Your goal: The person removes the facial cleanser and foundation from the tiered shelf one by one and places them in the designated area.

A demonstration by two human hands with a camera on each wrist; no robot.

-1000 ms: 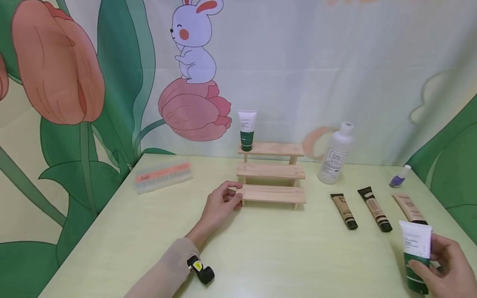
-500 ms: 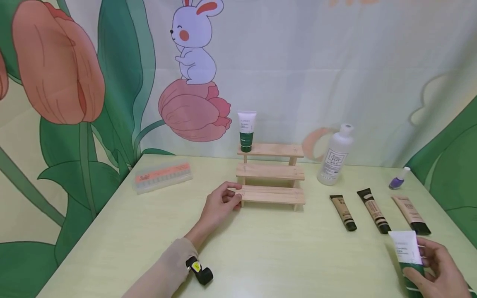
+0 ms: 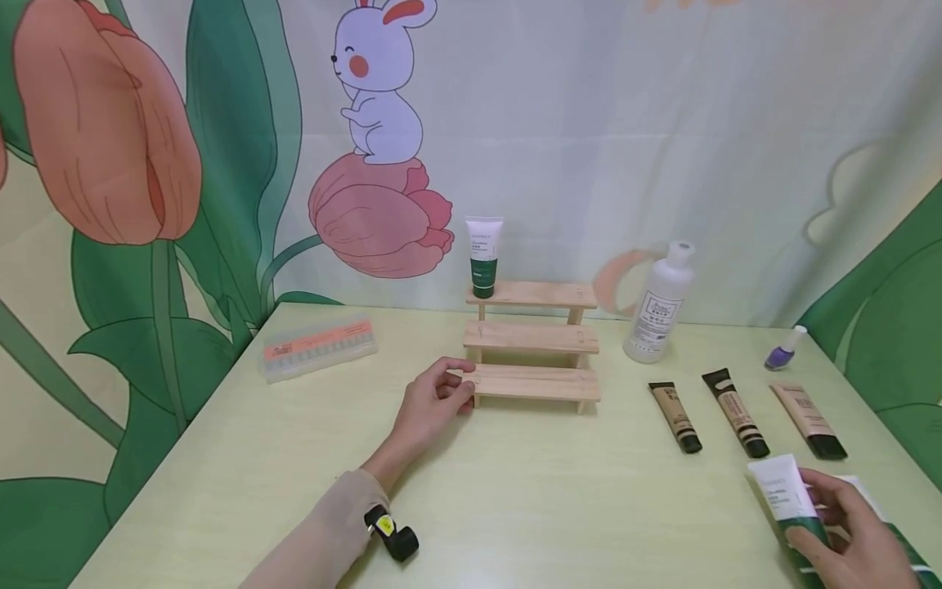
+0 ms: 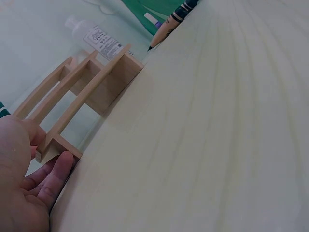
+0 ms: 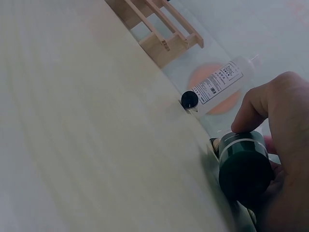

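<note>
My left hand (image 3: 434, 401) pinches the left end of the lowest step of a three-step wooden display stand (image 3: 533, 335). The left wrist view has its thumb and fingers around that end of the stand (image 4: 94, 92). A white-and-green squeeze tube (image 3: 483, 258) stands upright on its cap at the left of the top step. At the lower right, my right hand (image 3: 857, 532) grips a similar squeeze tube (image 3: 783, 491), cap end down and tilted. In the right wrist view its dark green cap (image 5: 246, 169) faces the camera above the table. The fingers behind this tube are partly hidden.
Another white-and-green tube (image 3: 912, 552) lies partly hidden behind my right hand. Ahead are a small tan tube (image 3: 675, 417), a black-and-tan tube (image 3: 736, 413), a beige tube (image 3: 809, 421), a purple nail polish bottle (image 3: 784, 350) and a white bottle (image 3: 658, 307). A clear case (image 3: 320, 350) lies back left.
My right hand has moved left with the squeeze tube, which now leans more. Another tube has come into view behind that hand. My left hand stays on the stand.
</note>
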